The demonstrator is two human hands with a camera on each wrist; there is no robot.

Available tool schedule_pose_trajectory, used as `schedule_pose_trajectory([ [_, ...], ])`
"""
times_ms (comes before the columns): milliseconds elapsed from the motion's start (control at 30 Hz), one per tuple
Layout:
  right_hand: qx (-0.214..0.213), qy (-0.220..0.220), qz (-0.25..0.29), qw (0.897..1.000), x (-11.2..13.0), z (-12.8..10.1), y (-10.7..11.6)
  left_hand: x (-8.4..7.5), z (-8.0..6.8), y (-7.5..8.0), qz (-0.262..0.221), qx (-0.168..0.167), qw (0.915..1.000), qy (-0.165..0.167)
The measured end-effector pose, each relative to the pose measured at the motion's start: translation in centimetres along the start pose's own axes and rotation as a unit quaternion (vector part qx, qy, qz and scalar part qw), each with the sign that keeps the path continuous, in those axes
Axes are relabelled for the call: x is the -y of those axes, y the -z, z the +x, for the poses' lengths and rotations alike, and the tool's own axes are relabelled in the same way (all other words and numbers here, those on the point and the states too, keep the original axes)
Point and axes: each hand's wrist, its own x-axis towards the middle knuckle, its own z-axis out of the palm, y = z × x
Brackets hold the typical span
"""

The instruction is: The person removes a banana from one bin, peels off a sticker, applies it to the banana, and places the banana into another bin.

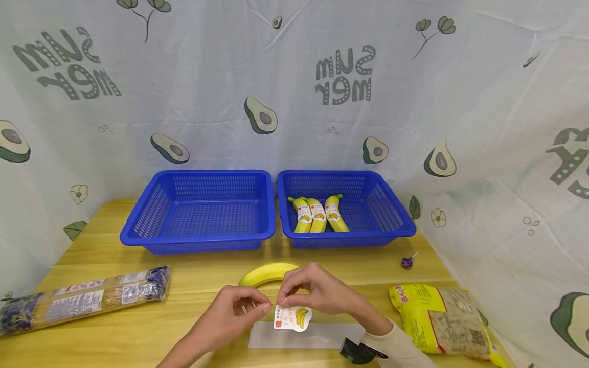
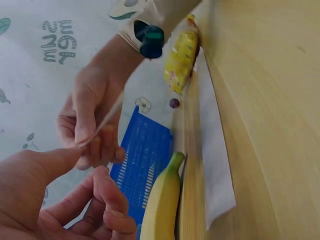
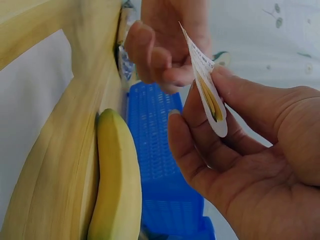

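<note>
My right hand (image 1: 319, 289) pinches a white sticker (image 1: 292, 319) with a banana picture on it, between thumb and fingers. The right wrist view shows the label (image 3: 212, 100) nearly edge-on and slightly bent, its far end free. Close beside its left edge is my left hand (image 1: 230, 313), thumb extended and fingers loosely bent, with nothing held between them. A single banana (image 1: 264, 274) lies on the table just beyond the hands; no label shows on its visible part (image 3: 117, 175). Under the hands lies a white paper strip (image 1: 317, 341).
Two blue baskets stand at the back: the left basket (image 1: 195, 244) holds nothing, the right basket (image 1: 386, 232) holds three labelled bananas (image 1: 317, 209). A noodle pack (image 1: 87, 299) lies left. A yellow bag (image 1: 437, 322) and a lollipop (image 1: 407, 262) are on the right.
</note>
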Motion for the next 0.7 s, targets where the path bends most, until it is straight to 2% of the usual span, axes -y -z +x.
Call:
schedule_pose_trajectory([
  [100, -0.006, -0.01, 0.003, 1.0, 0.0, 0.0, 0.0, -0.4, 0.1, -0.5, -0.028, 0.003, 0.9996, -0.001],
  [333, -0.017, -0.006, -0.008, 1.0, -0.1, 0.1, 0.0, -0.6, 0.4, -1.3, -0.029, -0.009, 0.9995, -0.013],
  [533, -0.037, -0.015, -0.011, 0.999, -0.3, 0.0, 0.3, -0.8, 0.8, -1.2, -0.023, -0.026, 0.9992, -0.018],
  [700, -0.063, -0.007, -0.016, 0.998, -0.7, -0.3, 0.9, -0.8, 1.0, -0.7, -0.033, -0.042, 0.9986, -0.001],
])
